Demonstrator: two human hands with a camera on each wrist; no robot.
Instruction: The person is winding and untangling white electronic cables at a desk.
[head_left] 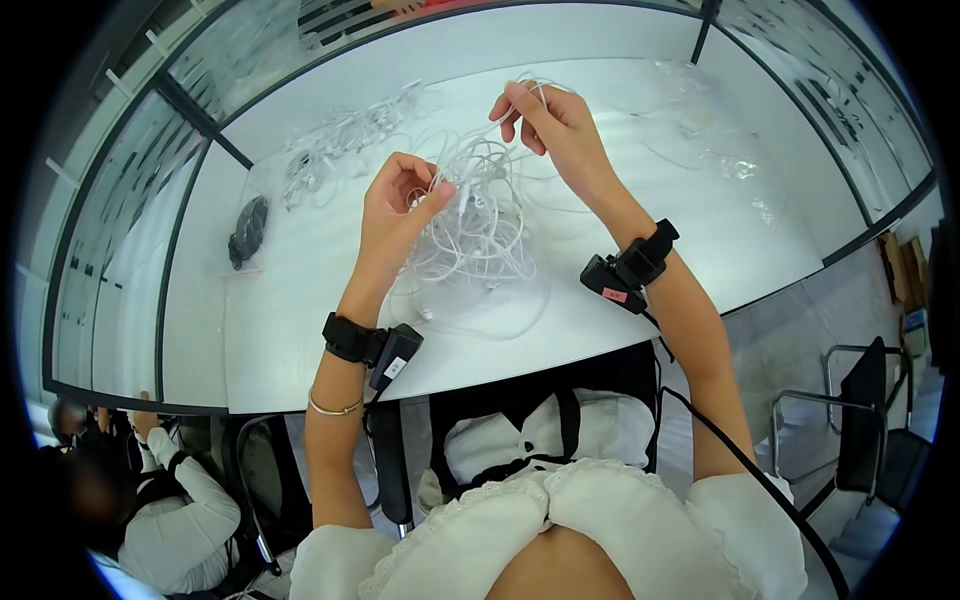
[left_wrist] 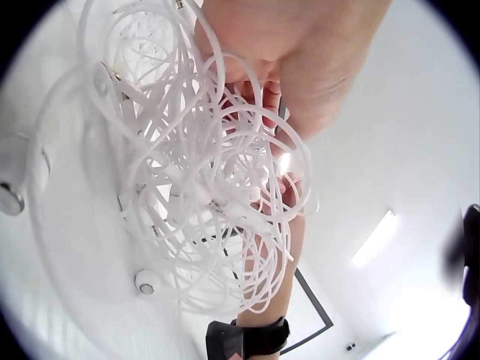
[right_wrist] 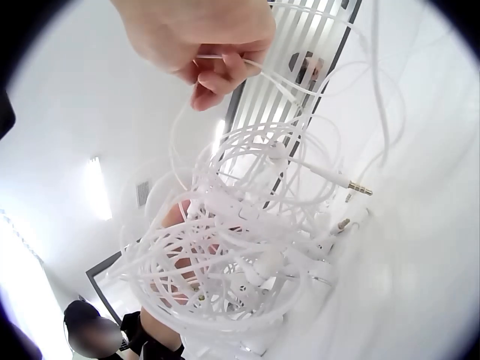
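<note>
A large tangle of white wired earphones (head_left: 482, 235) hangs and lies over the white table in front of me. My left hand (head_left: 398, 205) grips its upper left side, thumb laid across the cables. Farther back and to the right, my right hand (head_left: 562, 135) pinches a strand of white earphone cable (right_wrist: 255, 64) drawn up from the tangle. In the right wrist view, an audio plug (right_wrist: 358, 187) sticks out of the loops. An earbud (left_wrist: 147, 282) dangles low in the left wrist view. Loops of cable partly hide the left fingers.
Another heap of white cables (head_left: 345, 145) lies at the back left. Near the left panel sits a black bundle (head_left: 248, 232). Clear plastic (head_left: 740, 165) lies on the right of the table (head_left: 640, 330), which low panels enclose. A seated person (head_left: 185, 520) is at lower left.
</note>
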